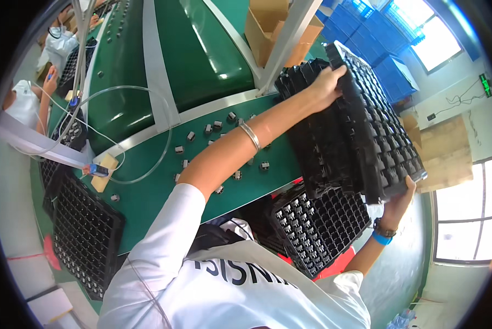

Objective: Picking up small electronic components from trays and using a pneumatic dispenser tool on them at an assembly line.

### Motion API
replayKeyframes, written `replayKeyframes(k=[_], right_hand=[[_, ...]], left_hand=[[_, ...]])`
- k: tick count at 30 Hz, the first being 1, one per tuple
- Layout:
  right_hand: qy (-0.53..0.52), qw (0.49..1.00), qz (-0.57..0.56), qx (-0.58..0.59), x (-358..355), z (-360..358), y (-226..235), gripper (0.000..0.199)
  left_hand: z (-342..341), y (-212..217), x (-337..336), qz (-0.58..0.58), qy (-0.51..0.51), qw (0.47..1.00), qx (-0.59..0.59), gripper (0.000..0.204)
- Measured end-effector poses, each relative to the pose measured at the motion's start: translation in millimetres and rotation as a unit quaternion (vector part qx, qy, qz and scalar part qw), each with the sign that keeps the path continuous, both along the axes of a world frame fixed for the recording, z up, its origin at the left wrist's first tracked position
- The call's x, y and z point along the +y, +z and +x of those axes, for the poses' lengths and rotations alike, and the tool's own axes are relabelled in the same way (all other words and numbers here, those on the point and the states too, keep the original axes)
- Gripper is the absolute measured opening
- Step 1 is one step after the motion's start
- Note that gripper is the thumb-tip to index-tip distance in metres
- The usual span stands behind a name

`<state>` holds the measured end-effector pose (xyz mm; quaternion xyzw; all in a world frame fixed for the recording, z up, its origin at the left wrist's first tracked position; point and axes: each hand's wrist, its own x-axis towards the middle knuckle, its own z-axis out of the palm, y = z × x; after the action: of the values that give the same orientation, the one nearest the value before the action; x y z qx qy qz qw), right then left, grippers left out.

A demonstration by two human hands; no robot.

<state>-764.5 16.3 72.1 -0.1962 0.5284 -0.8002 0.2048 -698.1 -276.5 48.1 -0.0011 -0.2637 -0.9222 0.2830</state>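
Black plastic compartment tray stack [361, 129] tilted above green worktop [164, 181]: your left hand [328, 82] fingers grip top edge, right hand [399, 200] fingers grip bottom corner. Tilt further, trays may slide apart.

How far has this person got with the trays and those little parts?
Done: the low tray by the lap seems filled with parts. In hand: the left hand and right hand grip a tilted tray stack. Still to do: loose parts lie scattered on the green belt.
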Motion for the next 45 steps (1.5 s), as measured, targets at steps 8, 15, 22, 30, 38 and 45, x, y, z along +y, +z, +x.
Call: replayKeyframes(k=[8,15,22,30,38,45], right_hand=[[-0.143,0.859,0.395,0.294,5,-36,3,0.042],[-0.318,0.391,0.616,0.605,62,-29,-23,0.034],[-0.192,0.845,0.142,0.478,-37,163,-68,0.046],[0.196,0.873,0.049,0.443,-95,301,-53,0.024],[0.431,0.735,0.171,0.495,-172,357,-80,0.030],[0.230,0.506,0.040,0.830,-400,383,-169,0.037]], left_hand=[[17,8,-36,-0.553,0.310,0.696,-0.337,0.057],[55,-27,-45,-0.635,0.514,0.481,-0.318,0.058],[263,73,106,-0.498,0.241,0.833,-0.017,0.017],[403,118,213,-0.570,0.475,0.670,0.010,0.005],[449,104,230,-0.556,0.593,0.581,-0.044,0.005],[491,53,205,-0.546,0.532,0.625,-0.167,0.011]])
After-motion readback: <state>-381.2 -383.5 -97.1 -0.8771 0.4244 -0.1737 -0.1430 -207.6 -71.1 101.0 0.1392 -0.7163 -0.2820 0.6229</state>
